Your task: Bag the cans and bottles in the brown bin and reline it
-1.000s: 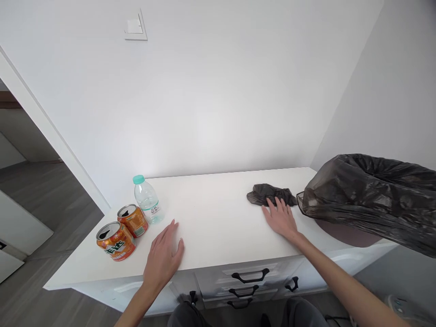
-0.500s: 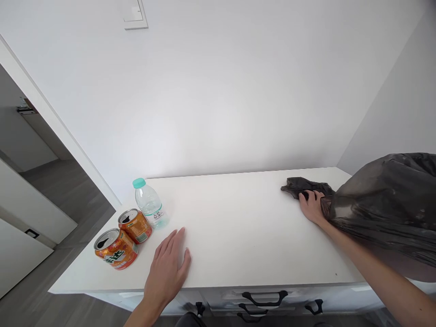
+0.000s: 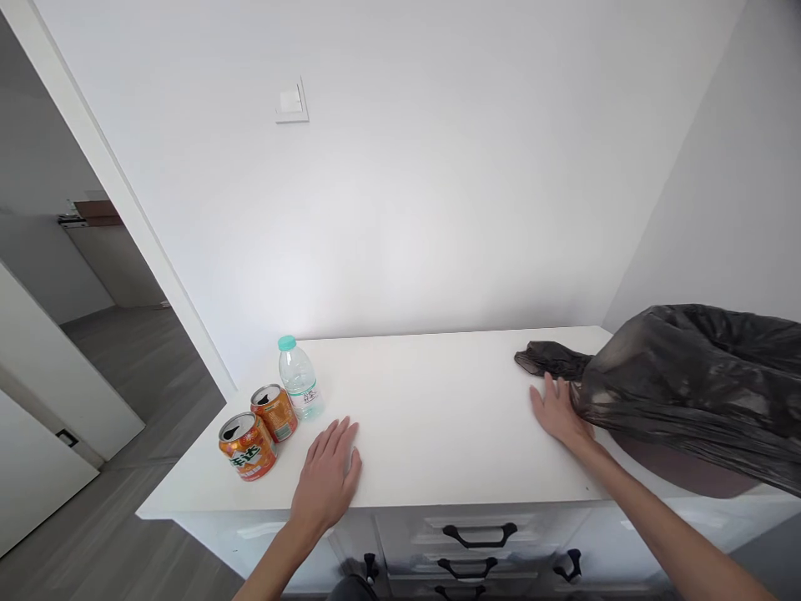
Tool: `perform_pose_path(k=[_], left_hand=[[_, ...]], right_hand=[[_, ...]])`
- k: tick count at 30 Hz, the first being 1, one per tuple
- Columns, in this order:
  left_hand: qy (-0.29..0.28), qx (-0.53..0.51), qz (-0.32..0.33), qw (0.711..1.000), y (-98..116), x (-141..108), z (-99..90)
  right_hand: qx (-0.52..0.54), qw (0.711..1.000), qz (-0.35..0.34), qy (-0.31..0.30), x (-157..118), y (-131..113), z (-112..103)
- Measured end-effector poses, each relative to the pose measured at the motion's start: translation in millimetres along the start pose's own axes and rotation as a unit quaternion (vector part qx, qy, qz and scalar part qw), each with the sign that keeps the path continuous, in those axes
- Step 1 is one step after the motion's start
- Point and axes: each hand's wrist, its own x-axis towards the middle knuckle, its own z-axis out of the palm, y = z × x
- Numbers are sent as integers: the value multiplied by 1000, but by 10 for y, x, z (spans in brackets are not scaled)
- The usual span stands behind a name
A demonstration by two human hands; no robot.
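Observation:
My left hand (image 3: 326, 476) lies flat on the white cabinet top (image 3: 431, 417), fingers stretched out and holding nothing. Just left of it stand two opened orange drink cans (image 3: 249, 448) and a clear plastic bottle (image 3: 301, 382) with a turquoise cap, all upright. My right hand (image 3: 559, 411) rests on the top at the right, its fingers spread. Its fingertips are close to a bunched end of black plastic bag (image 3: 551, 361); whether they touch it I cannot tell. The black bag (image 3: 682, 376) lines a brownish bin (image 3: 682, 467) and hangs over its rim, beside my right wrist.
Below the top's front edge are drawers with black handles (image 3: 480, 536). A light switch (image 3: 291, 101) sits on the white wall behind. At the left, a doorway opens onto a grey floor (image 3: 156, 367).
My right hand has come off the bunched black plastic and slid slightly nearer to me, fingers now straighter. The view has shifted, while my left hand stays flat by the cans.

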Motion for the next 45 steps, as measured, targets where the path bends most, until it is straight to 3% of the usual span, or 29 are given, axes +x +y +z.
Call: perform_pose_path(k=[7,14,21,32,45], left_hand=[[-26,-22,-9,999,-51,-66,24],[-45,22,-8,999,53,-230,121],[-39,46,-10,998,118,-270,133],[-73,100,-45,991,211,-275,68],[-60,143,-32,987,231,-269,69]], right_hand=[[-46,995,-20,-90,-653,-201,-336],[-73,978,-114,-160,-1153,-352,-604],[-37,969,-178,-166,-1573,-364,-809],[-31,971,-159,-177,-1697,-418,-904],[-25,974,-159,-160,-1662,-388,-839]])
